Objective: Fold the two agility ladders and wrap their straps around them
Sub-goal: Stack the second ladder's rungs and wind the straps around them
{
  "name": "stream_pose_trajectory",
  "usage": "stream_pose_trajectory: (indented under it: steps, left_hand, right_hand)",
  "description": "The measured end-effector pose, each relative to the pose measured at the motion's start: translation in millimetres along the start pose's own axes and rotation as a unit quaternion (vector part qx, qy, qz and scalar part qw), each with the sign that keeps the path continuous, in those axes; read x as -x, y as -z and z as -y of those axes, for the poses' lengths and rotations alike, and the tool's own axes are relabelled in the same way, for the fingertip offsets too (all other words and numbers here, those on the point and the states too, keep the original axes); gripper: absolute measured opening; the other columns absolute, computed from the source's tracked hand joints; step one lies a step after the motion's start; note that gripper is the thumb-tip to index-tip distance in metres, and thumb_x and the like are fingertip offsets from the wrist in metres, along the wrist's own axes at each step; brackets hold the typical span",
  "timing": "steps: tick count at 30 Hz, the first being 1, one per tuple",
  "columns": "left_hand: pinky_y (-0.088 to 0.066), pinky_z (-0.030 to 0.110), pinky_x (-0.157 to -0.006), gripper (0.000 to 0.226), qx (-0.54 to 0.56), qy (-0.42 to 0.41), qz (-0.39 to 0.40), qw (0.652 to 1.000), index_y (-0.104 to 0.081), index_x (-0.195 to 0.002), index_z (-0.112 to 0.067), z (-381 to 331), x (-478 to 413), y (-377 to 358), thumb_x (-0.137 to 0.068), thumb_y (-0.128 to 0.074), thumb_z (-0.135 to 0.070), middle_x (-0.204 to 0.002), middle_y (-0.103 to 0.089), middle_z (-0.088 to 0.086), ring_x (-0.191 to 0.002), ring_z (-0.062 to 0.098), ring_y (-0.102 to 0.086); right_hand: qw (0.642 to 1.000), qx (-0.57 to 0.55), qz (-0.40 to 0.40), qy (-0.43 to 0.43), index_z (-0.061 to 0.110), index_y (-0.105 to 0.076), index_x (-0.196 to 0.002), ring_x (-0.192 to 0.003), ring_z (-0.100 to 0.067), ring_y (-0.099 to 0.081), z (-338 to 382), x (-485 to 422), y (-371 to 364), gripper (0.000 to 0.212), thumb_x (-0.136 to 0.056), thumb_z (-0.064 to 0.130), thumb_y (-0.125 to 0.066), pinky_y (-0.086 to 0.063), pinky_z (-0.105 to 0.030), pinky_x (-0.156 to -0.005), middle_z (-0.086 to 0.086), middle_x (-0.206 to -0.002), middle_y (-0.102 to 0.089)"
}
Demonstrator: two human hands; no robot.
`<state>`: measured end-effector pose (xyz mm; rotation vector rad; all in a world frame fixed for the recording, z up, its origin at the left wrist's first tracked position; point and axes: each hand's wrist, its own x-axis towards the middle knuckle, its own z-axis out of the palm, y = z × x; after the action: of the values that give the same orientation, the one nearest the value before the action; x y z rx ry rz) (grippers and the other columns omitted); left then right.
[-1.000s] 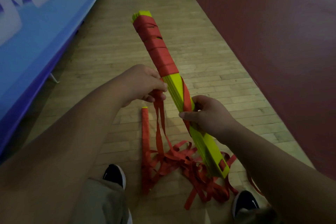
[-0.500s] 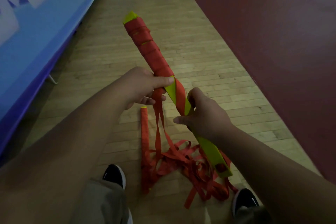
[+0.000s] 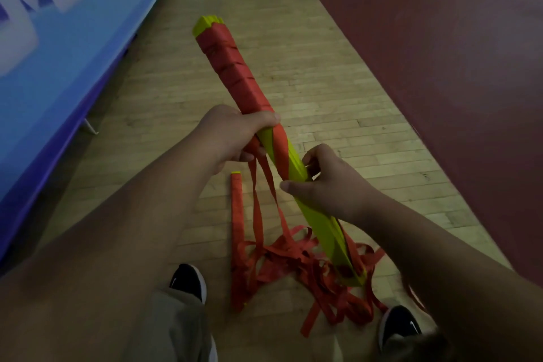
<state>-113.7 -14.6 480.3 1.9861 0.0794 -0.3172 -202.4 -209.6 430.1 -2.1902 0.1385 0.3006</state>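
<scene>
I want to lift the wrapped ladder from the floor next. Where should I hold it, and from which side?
Grip the wrapped ladder near its far end, from above, closing across its narrow width. It lies flat on the floor, and that end is bare; loose straps cross the near half, so a grip there would probably snag them.

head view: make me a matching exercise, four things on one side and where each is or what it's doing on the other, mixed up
Column A
1. left hand
2. right hand
3. loose strap
4. second ladder bundle

Column B
a. lies flat on the wooden floor, red along its length
b. grips the held ladder bundle where the red wrap ends
c. heaped in a tangle between the shoes
d. holds the bare yellow part lower down

Pairs: 1-b, 2-d, 3-c, 4-a
</scene>
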Motion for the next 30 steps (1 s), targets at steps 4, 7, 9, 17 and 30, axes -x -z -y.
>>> stream_pose_trajectory:
  steps: [4, 7, 9, 17, 30]
  left_hand:
    - [-0.064, 0.042, -0.079, 0.034, 0.013, -0.014, 0.021, 1.000, -0.083, -0.099, -0.008, -0.1, -2.9, 6.9, -0.089, -0.084, -0.040, -0.089, -0.084, 0.010, -0.083, 0.027, -0.083]
    - [-0.060, 0.041, -0.076, 0.034, 0.041, -0.029, 0.050, 0.997, -0.083, -0.100, -0.005, -0.5, -5.5, 13.6, -0.089, -0.084, -0.037, -0.094, -0.083, 0.014, -0.085, 0.030, -0.081]
    - [-0.058, 0.040, -0.075, 0.029, 0.060, -0.040, 0.072, 0.995, -0.082, -0.099, -0.007, -1.9, -5.6, 17.7, -0.092, -0.081, -0.034, -0.092, -0.082, 0.011, -0.080, 0.027, -0.080]
    - [-0.059, 0.032, -0.076, 0.027, 0.108, -0.095, 0.162, 0.976, -0.077, -0.113, -0.004, -7.3, -0.3, 23.4, -0.101, -0.064, -0.025, -0.100, -0.081, 0.010, -0.086, 0.022, -0.078]
    - [-0.063, 0.047, -0.092, 0.046, 0.038, -0.105, 0.171, 0.979, -0.075, -0.121, -0.014, -6.0, 5.4, 30.4, -0.087, -0.073, -0.044, -0.113, -0.081, 0.017, -0.098, 0.026, -0.077]
  right_hand:
    - [0.997, -0.034, 0.073, -0.005, 0.031, -0.073, -0.116, -0.091, -0.012, -0.074, -4.0, -1.0, 10.1, 0.037, -0.096, 0.062, -0.076, -0.062, -0.039, -0.087, 0.007, -0.102, -0.076]
    - [0.994, -0.048, 0.099, 0.009, 0.031, -0.082, -0.104, -0.092, -0.016, -0.072, -5.3, 0.3, 19.1, 0.034, -0.099, 0.063, -0.070, -0.059, -0.046, -0.091, 0.002, -0.097, -0.078]
    - [0.992, -0.056, 0.109, 0.022, 0.034, -0.083, -0.107, -0.103, -0.021, -0.073, -4.7, 1.6, 25.5, 0.039, -0.096, 0.068, -0.068, -0.058, -0.049, -0.098, 0.003, -0.105, -0.079]
    - [0.956, -0.186, 0.225, 0.017, 0.014, -0.072, -0.133, -0.117, -0.026, -0.078, 0.8, 8.3, 36.5, 0.037, -0.106, 0.038, -0.067, -0.058, -0.042, -0.101, -0.006, -0.123, -0.082]
    - [0.978, -0.169, 0.113, 0.038, 0.019, -0.081, -0.116, -0.108, -0.029, -0.080, -7.8, 5.3, 30.8, 0.024, -0.096, 0.032, -0.084, -0.060, -0.051, -0.102, -0.012, -0.115, -0.081]
